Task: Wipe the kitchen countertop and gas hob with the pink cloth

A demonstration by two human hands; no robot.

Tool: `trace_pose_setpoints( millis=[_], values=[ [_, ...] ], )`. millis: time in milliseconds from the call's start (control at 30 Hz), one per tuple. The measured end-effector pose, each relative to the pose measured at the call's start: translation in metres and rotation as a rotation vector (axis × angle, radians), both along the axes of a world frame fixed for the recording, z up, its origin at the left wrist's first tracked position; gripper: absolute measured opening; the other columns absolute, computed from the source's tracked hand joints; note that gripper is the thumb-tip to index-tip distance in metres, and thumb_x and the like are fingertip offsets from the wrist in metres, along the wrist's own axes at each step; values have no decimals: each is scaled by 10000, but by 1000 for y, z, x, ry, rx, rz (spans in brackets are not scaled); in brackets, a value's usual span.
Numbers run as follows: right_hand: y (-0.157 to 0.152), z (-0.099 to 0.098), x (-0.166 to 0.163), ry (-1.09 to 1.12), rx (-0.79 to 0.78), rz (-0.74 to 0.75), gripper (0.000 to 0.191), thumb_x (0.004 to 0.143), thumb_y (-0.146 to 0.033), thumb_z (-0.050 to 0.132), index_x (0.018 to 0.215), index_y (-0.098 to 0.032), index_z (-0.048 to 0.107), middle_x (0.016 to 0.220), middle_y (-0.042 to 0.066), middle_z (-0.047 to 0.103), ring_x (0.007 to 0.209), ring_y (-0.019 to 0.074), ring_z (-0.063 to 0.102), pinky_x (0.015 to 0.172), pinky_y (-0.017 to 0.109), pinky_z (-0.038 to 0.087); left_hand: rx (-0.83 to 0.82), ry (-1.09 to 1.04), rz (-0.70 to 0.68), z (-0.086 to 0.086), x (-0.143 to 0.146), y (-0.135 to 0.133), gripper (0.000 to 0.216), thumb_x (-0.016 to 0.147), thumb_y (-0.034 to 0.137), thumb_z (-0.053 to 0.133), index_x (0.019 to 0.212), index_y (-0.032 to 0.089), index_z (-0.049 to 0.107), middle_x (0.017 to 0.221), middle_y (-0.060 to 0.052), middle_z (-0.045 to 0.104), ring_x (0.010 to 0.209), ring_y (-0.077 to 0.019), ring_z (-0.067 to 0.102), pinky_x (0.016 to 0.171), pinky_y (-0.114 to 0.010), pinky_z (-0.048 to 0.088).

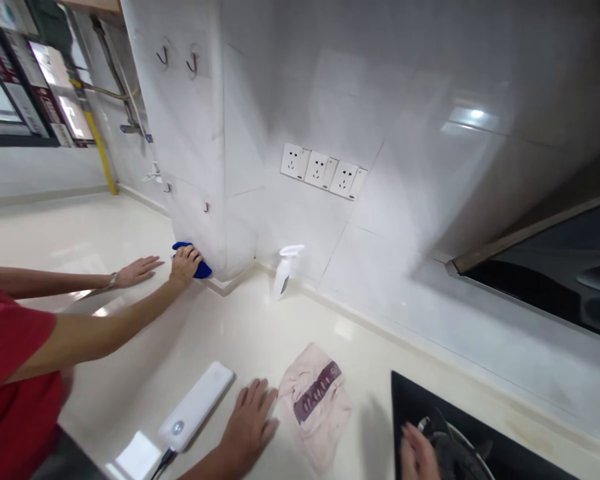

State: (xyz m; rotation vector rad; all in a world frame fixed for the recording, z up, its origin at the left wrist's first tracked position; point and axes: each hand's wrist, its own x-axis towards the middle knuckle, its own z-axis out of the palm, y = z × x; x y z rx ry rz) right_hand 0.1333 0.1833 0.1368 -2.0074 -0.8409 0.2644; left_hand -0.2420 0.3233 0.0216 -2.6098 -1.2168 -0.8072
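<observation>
My left hand [250, 421] lies flat on the cream counter [230, 327], fingers stretched out and holding nothing. It rests between a white power bank [196, 405] and a crumpled pink cloth [314, 400] with a dark printed band. My right hand [418, 456] is at the bottom edge, over the black hob [415, 400] and against the dark burner grate [455, 453]. Its fingers are blurred and cut off by the frame. A co-worker in a red shirt reaches in from the left, one hand [185, 265] pressing a blue cloth [200, 268] against the foot of the tiled wall, the other hand [137, 270] flat on the counter.
A white spray bottle [285, 270] stands by the wall corner. Three wall sockets [323, 170] sit above it. A dark range hood [555, 280] juts out at the right. Hooks [193, 63] hang on the tiled pillar, with pipes and a window at the far left.
</observation>
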Motion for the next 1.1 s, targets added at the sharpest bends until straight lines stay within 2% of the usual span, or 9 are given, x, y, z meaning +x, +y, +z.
trace_pose_setpoints(
  millis=[67,167,267,433,567,700,833,933,1100],
  values=[
    [59,2,-24,90,68,166,556,848,-733,603,1190,-302,682,1266,111,733,1194,357,695,975,547,614,23,12,21,4,0,-3,495,962,407,628,1440,274,632,1480,-106,633,1402,-326,501,1156,-486,381],
    [159,15,-78,162,113,429,556,852,-582,632,1292,-242,638,1307,129,724,1223,317,684,1074,504,546,85,21,31,9,-3,-6,504,967,466,637,1437,284,631,1484,-95,638,1406,-305,507,1168,-459,376],
    [254,37,-130,133,182,585,602,818,-496,677,1351,-229,588,1383,125,678,1325,293,620,1147,470,477,135,24,32,10,-7,-7,501,958,485,653,1423,301,638,1483,-83,648,1391,-296,534,1155,-435,399],
    [380,56,-178,145,131,639,908,686,-414,824,1481,-155,470,1545,204,528,1464,360,479,1222,489,378,67,40,38,7,-12,-6,466,939,442,669,1389,318,662,1462,-74,670,1334,-290,592,1102,-411,456],
    [438,49,-193,187,100,661,1043,625,-360,867,1524,-139,387,1584,233,476,1474,367,457,1219,491,364,45,35,21,6,-16,-7,455,938,493,676,1359,321,679,1420,-73,695,1295,-279,616,1052,-386,489],
    [445,36,-196,251,46,699,902,677,-331,798,1471,-134,417,1453,199,592,1302,304,597,1126,429,447,-32,39,23,21,-16,-13,473,946,404,660,1407,302,647,1426,-90,689,1296,-287,615,1070,-396,486],
    [407,28,-199,270,53,728,823,638,-307,800,1381,-142,488,1368,178,626,1222,299,631,1056,400,485,-109,20,62,31,-13,-16,515,967,368,638,1473,282,598,1443,-113,675,1293,-296,621,1093,-424,488],
    [355,26,-203,265,68,749,787,596,-286,817,1318,-169,525,1239,124,677,1126,290,668,987,392,523,-133,-31,79,22,-12,-15,554,974,407,640,1509,289,563,1452,-111,672,1291,-297,636,1095,-431,505],
    [262,23,-200,271,95,860,754,535,-241,857,1233,-237,573,1133,48,702,1051,275,668,982,423,532,-149,-261,116,-13,-14,-4,685,983,488,587,1624,335,402,1461,-120,661,1299,-331,647,1054,-469,555]
  ],
)
